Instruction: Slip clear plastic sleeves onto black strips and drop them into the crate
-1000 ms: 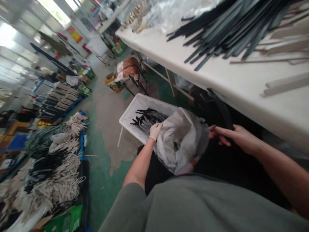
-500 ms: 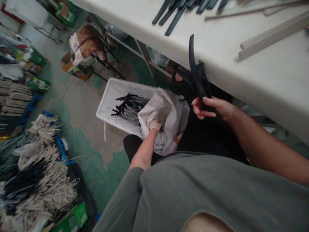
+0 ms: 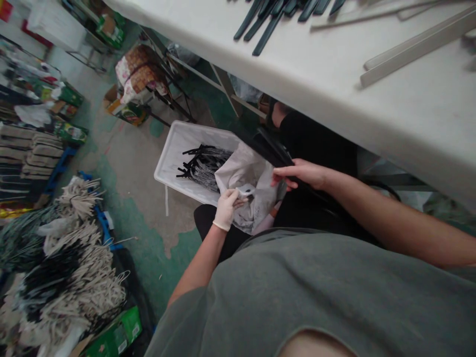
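My left hand (image 3: 225, 207), in a pale glove, is closed on a small whitish object (image 3: 245, 190) with a dark middle, which looks like a roll of tape. It is over the crumpled pale cloth sack (image 3: 260, 173) on my lap. My right hand (image 3: 303, 174), bare, grips a bundle of flat black straps (image 3: 273, 146), held slanting up to the left beside the table edge. Part of that bundle is hidden by the hand. Beyond the sack, a white plastic bin (image 3: 166, 153) contains a bunch of black and grey strips (image 3: 206, 166).
The white-covered table (image 3: 297, 69) runs along the upper right, bearing dark straps (image 3: 267, 34) and beige straps (image 3: 412, 47). A cloth-covered stool (image 3: 143, 72) stands past the bin. At left, bundles of cords (image 3: 85, 267) are piled on the floor, near stacked beige pieces (image 3: 31, 148).
My left hand has come out of the sack, now with the small whitish object. My right hand has moved left toward it, and the black straps have tipped from upright to slanting left.
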`<state>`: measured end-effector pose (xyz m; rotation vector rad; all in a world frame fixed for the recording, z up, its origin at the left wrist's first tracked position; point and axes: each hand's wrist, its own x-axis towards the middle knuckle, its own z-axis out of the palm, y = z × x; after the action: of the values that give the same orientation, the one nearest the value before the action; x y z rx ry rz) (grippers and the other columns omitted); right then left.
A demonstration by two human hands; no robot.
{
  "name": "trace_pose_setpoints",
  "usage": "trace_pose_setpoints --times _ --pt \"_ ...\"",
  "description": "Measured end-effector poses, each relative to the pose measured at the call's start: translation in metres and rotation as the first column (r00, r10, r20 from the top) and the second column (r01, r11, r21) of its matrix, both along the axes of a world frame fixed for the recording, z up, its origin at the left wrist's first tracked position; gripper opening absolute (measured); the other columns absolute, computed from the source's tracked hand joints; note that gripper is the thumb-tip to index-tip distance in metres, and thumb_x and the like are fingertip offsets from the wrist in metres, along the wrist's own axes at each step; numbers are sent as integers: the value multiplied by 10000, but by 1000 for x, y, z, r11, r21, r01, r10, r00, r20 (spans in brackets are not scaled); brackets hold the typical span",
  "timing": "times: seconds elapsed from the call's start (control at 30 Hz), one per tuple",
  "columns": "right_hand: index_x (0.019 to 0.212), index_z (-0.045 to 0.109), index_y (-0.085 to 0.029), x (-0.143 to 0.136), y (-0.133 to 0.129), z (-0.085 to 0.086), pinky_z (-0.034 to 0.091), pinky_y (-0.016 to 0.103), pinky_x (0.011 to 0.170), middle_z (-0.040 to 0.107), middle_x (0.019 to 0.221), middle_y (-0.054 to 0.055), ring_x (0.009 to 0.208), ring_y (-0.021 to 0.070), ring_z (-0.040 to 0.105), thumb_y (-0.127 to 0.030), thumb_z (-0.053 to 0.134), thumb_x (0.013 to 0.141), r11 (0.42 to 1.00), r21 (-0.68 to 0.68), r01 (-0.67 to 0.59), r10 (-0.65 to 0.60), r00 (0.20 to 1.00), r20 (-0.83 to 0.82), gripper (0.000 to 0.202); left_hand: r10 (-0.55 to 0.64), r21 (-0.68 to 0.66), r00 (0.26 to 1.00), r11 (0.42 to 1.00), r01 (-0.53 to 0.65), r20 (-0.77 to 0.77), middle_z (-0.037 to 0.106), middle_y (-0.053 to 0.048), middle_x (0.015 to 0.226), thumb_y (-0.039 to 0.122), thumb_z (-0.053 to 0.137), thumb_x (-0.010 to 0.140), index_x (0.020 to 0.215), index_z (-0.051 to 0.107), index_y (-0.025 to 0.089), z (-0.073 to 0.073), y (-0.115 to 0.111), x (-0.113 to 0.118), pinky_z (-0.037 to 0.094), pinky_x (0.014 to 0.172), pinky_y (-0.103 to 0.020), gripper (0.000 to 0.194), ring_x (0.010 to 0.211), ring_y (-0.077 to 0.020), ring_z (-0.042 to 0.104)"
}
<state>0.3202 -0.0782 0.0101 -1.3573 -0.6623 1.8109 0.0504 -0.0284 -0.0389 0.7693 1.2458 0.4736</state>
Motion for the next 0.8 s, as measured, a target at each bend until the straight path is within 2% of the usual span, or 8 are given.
trace_pose_setpoints --times 0.07,0.13,0.27,0.4,0.57,0.67,0.8 --pt "792 726 -106 -18 -2 -1 435 246 444 764 883 133 397 45 415 -431 795 702 998 -2 -63 63 998 -13 345 28 129 999 991 -31 24 630 24 665 518 809 667 799 601 172 27 -18 -6 531 628 -237 424 601 -124 654" --pt "891 740 -102 -33 -4 1 430 239 454 763 906 113 402 36 421 -439 791 708 994 24 -103 104 994 -31 386 43 226 999 973 -46 20 597 42 618 503 794 696 794 620 167 45 -31 -9 517 587 -230 391 540 -100 597" --pt "1060 725 -126 -51 -6 9 477 239 533 744 823 33 413 33 444 -426 776 723 980 131 -148 151 988 -10 454 -23 285 999 958 35 -47 597 42 583 464 804 682 797 670 162 62 -38 -10 463 498 -218 350 467 -87 535" --pt "988 715 -143 -62 0 14 483 243 529 703 720 -14 410 43 453 -381 807 666 949 170 -265 260 964 51 411 -144 346 988 925 157 -64 596 40 569 426 793 691 774 705 168 76 -21 -10 442 476 -212 285 465 -84 512" --pt "715 656 -152 -63 4 20 448 235 501 540 458 -58 415 79 463 -411 812 648 913 170 -371 352 926 133 309 -358 448 922 807 385 -147 672 5 679 359 775 708 783 752 168 94 10 -14 453 497 -218 207 533 -95 542" --pt "588 605 -171 -54 3 25 477 249 554 489 402 -48 457 107 511 -470 790 665 889 177 -423 406 905 126 360 -392 479 897 759 442 -207 694 -11 705 374 782 692 802 764 163 93 30 -19 454 503 -234 239 541 -106 545" --pt "512 532 -190 -41 2 30 484 259 575 448 367 -53 437 105 493 -483 788 660 867 188 -463 450 887 108 416 -340 557 884 687 467 -321 629 4 580 381 775 686 665 718 157 86 57 -21 426 505 -238 231 515 -108 516"
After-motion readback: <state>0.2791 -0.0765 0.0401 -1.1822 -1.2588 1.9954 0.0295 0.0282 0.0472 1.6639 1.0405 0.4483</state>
